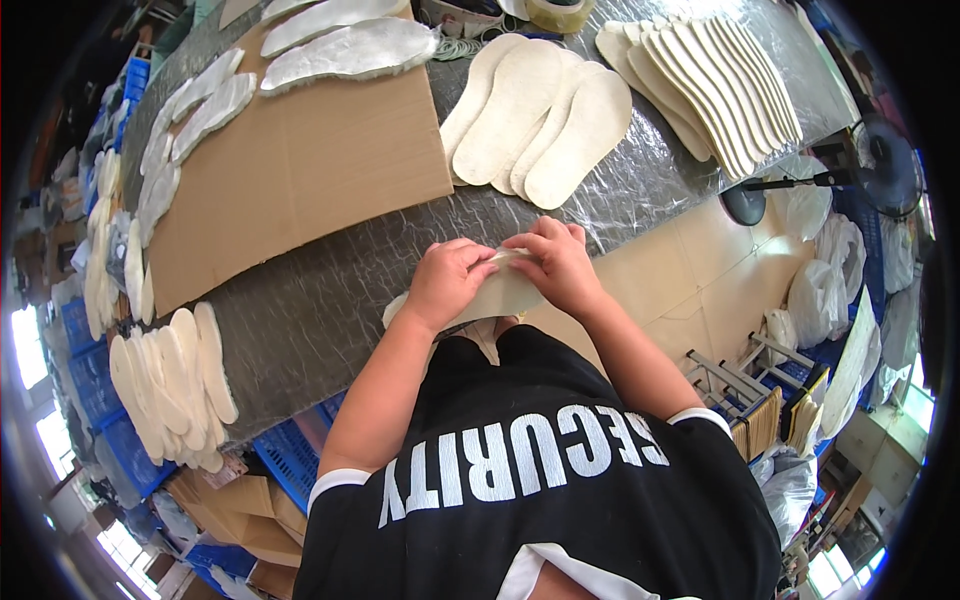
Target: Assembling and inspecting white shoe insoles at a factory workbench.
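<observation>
Item in hand: one cream insole [500, 292], held flat at the near edge of the grey work table [330, 300], just above my lap. My left hand [447, 282] is curled over the insole's left half, fingers folded down onto its top face and pressing it; my right hand [560, 265] sits touching the left one, its fingertips pinching a thin pale film or backing layer at the insole's upper edge, right where the two hands meet. I cannot tell whether that layer is lifting away or being laid down. Judgement on doing this well: I keep the left hand as the anchor, pressing flat so the piece does not curl, and let the right fingertips work in short strokes from the pinch outward, keeping the thin layer taut so it does not wrinkle or tear. Beyond the grip, straight ahead: a fan of four plain cream insoles [540, 115]. Ahead and right of the grip: a long overlapped row of cream insoles [715, 85]. Ahead and left: a brown cardboard sheet [300, 170] carrying silvery-white coated insoles [350, 50]. Left of the grip, near the table's edge: another overlapped stack of cream insoles [170, 385]. Far ahead, at the table's end: a roll of tape [555, 12]. Right of the grip, below table level: a small black fan [885, 165] and bagged white material [830, 285].
</observation>
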`<control>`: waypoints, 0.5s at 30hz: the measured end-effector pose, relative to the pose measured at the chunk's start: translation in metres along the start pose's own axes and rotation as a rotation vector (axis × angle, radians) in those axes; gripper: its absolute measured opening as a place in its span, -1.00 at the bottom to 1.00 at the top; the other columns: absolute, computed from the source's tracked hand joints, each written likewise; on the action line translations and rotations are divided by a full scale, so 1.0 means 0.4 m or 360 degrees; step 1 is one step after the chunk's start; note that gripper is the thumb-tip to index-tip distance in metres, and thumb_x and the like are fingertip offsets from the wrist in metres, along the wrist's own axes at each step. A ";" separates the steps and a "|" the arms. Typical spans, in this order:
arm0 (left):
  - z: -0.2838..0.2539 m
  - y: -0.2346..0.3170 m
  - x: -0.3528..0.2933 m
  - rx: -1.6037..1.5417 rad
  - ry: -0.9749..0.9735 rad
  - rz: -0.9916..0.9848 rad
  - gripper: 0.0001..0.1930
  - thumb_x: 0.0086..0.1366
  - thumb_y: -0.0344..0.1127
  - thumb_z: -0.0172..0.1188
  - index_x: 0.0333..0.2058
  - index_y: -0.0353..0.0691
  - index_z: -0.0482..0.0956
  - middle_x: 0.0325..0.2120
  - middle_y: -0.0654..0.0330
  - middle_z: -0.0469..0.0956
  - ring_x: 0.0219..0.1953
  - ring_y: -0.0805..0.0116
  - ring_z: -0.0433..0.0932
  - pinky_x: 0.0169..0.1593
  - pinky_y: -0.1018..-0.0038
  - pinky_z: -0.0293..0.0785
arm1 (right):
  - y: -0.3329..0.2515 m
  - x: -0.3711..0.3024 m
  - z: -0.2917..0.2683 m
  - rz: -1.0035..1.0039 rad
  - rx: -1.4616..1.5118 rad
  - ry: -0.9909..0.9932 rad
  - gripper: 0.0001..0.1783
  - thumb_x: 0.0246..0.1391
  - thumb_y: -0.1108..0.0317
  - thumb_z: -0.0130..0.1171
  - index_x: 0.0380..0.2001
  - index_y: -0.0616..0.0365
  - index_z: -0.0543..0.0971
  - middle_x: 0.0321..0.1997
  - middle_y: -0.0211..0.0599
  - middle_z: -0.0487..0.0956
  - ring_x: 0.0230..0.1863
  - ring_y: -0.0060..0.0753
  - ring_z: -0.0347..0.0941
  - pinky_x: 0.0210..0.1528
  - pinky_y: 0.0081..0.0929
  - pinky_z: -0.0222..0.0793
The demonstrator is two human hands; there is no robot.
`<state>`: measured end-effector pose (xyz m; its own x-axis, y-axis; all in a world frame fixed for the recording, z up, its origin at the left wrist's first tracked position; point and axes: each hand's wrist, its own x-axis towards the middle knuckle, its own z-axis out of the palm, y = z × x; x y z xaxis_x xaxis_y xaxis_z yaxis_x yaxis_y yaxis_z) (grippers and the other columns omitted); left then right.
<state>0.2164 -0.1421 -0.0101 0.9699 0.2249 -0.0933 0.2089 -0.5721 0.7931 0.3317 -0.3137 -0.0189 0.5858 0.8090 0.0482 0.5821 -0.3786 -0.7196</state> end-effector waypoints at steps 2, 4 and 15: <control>0.004 0.002 0.000 -0.0038 -0.0004 0.0015 -0.85 0.15 -0.38 0.27 -0.32 -0.31 0.64 -0.39 0.09 0.61 -0.31 0.14 0.58 -0.14 0.35 0.45 | -0.007 0.004 0.003 -0.0061 -0.0062 -0.0039 -0.81 -0.04 0.35 0.30 -0.28 -0.04 0.63 -0.29 -0.42 0.44 -0.11 -0.32 0.38 0.02 -0.27 0.10; 0.006 0.003 -0.001 -0.0077 -0.0004 0.0028 -0.88 0.15 -0.40 0.27 -0.36 -0.33 0.63 -0.41 0.09 0.61 -0.33 0.14 0.58 -0.19 0.37 0.47 | -0.004 0.007 0.015 -0.0093 -0.0061 -0.0055 -0.86 -0.03 0.34 0.29 -0.33 -0.02 0.61 -0.29 -0.43 0.44 -0.11 -0.31 0.38 0.00 -0.27 0.10; -0.015 -0.032 -0.051 -0.0454 -0.0002 -0.0139 -0.86 0.23 -0.44 0.22 -0.27 -0.38 0.62 -0.36 0.12 0.60 -0.34 0.36 0.56 -0.23 0.45 0.49 | -0.041 0.034 -0.008 0.0161 0.0188 -0.0557 -0.43 0.07 0.22 0.28 0.15 0.03 0.40 -0.05 -0.27 0.52 0.00 -0.24 0.44 0.11 -0.14 0.24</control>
<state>0.1932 -0.1348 -0.0148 0.9499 0.2627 -0.1694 0.2485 -0.3058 0.9191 0.3319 -0.2979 -0.0042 0.3972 0.8824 -0.2521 0.4502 -0.4267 -0.7844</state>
